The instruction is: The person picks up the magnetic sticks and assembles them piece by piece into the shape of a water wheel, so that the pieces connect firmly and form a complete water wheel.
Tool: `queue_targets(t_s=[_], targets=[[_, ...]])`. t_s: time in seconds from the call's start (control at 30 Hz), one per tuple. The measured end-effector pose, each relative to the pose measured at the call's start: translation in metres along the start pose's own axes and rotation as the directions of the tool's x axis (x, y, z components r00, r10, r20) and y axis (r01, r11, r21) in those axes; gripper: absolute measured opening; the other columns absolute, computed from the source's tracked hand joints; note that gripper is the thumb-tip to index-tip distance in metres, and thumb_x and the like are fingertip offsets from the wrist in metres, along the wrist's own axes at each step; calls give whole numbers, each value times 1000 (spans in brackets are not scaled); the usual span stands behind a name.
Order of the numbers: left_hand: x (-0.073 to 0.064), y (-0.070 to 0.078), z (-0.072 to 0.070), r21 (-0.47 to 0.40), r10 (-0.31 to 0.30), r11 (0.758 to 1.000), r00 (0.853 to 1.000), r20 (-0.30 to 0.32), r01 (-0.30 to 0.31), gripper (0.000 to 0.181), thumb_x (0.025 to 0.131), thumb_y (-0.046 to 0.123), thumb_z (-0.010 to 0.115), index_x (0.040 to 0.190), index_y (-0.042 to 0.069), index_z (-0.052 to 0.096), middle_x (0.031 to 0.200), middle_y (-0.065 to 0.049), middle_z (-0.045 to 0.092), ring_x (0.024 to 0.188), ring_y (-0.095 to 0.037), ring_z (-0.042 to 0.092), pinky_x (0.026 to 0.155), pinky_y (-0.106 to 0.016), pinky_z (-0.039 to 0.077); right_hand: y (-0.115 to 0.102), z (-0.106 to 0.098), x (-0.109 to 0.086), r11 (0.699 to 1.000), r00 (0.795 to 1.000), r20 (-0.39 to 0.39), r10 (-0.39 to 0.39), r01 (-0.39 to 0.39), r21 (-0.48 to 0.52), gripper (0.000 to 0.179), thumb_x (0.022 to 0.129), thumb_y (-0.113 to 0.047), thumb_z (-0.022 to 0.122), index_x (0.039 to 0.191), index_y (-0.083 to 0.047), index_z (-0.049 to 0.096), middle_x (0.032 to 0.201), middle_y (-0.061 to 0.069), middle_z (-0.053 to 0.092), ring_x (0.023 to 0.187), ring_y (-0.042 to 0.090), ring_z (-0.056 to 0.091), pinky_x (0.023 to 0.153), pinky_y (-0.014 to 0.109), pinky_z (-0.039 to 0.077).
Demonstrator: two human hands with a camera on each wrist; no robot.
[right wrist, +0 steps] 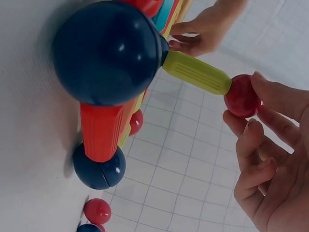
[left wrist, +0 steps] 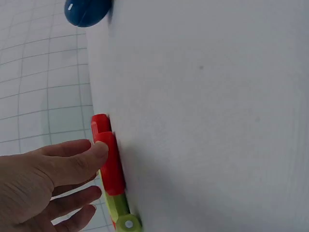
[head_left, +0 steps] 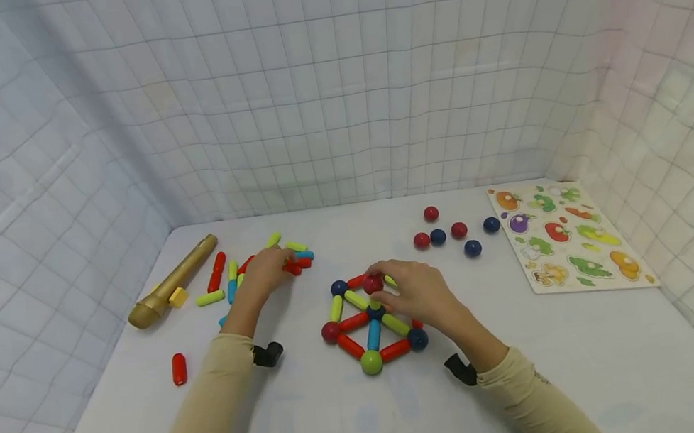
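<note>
My right hand [head_left: 416, 291] pinches a red ball [right wrist: 242, 95] between thumb and fingers. The ball sits on the tip of a yellow-green rod [right wrist: 197, 72], which rises from a dark blue ball [head_left: 375, 311] amid a flat frame of magnetic rods and balls. A green ball [head_left: 371, 363] forms the frame's near corner. Over the loose rods at the left, my left hand [head_left: 266, 272] has its fingers loosely bent. Its thumb overlaps a red rod [left wrist: 112, 166] in the left wrist view; whether they touch, I cannot tell.
Loose red balls [head_left: 459, 231] and blue balls [head_left: 473, 248] lie at the back right, beside a vegetable picture board [head_left: 570, 234]. A gold microphone-shaped object [head_left: 171, 283] lies at the far left near yellow pieces [head_left: 178, 297]. One red rod [head_left: 179, 369] lies apart nearer the front.
</note>
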State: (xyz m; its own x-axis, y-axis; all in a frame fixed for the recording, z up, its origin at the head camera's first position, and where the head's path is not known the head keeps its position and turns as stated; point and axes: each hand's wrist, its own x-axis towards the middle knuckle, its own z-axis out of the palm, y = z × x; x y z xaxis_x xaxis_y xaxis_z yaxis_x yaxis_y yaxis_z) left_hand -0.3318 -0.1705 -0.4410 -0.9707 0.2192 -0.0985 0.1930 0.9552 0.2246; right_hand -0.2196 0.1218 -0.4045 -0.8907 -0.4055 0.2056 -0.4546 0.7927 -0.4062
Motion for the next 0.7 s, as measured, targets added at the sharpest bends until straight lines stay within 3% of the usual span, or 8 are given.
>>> queue_targets(t_s=[0.17,0.33,0.4,0.5,0.57,0.6,0.7], targets=[[3,-4,10,45,1,999,1000,0,-1,32,87,14,73,117,9,65,109,-12,63,98,-28,56,91,-44,52,-2,2,0,1000,1000,-3,-5,5,-20,40,86,-32,75,123,-24,63,105,-5,71,78,10,57,65,23,49],[-2,-3,10,20,14,1000,1000,-15,-13,23,90,15,70,112,9,65,106,-10,66,95,-26,58,90,-43,52,-1,2,1,1000,1000,-10,-15,14,-22,40,85,-31,75,123,-24,64,105,-5,71,76,10,56,64,22,47],[-5,-1,7,-26,6,1000,1000,-1,-6,28,91,19,69,116,8,64,108,-11,67,97,-27,59,89,-43,53,-1,1,1,1000,1000,-12,-15,14,-26,40,85,-31,75,123,-24,64,106,-4,72,77,11,57,65,23,48],[-14,9,1,-185,22,982,1000,11,-20,37,92,24,68,125,7,62,112,-13,67,100,-27,60,88,-41,54,-1,1,1,1000,1000,-10,-10,9,-29,39,85,-32,75,123,-24,64,109,-4,72,81,12,60,68,25,51],[-21,19,-3,-379,60,924,998,16,-49,42,91,27,68,127,6,61,115,-14,67,102,-27,61,87,-40,54,-1,1,1,999,1000,-9,-5,5,-33,39,86,-32,74,123,-25,64,111,-4,71,84,14,62,71,27,53],[-24,24,-5,-485,89,872,996,19,-69,43,91,27,68,127,5,61,114,-14,67,102,-27,61,88,-39,53,-1,1,1,999,1000,-8,-4,4,-34,39,86,-33,74,123,-25,64,112,-4,71,86,14,63,72,28,53],[-33,40,-6,-737,188,667,982,22,-111,44,90,28,69,125,3,59,114,-11,66,105,-26,62,94,-40,51,-1,1,0,999,1000,-14,-2,1,-36,39,86,-33,74,122,-25,64,112,-4,71,87,15,64,73,29,54]])
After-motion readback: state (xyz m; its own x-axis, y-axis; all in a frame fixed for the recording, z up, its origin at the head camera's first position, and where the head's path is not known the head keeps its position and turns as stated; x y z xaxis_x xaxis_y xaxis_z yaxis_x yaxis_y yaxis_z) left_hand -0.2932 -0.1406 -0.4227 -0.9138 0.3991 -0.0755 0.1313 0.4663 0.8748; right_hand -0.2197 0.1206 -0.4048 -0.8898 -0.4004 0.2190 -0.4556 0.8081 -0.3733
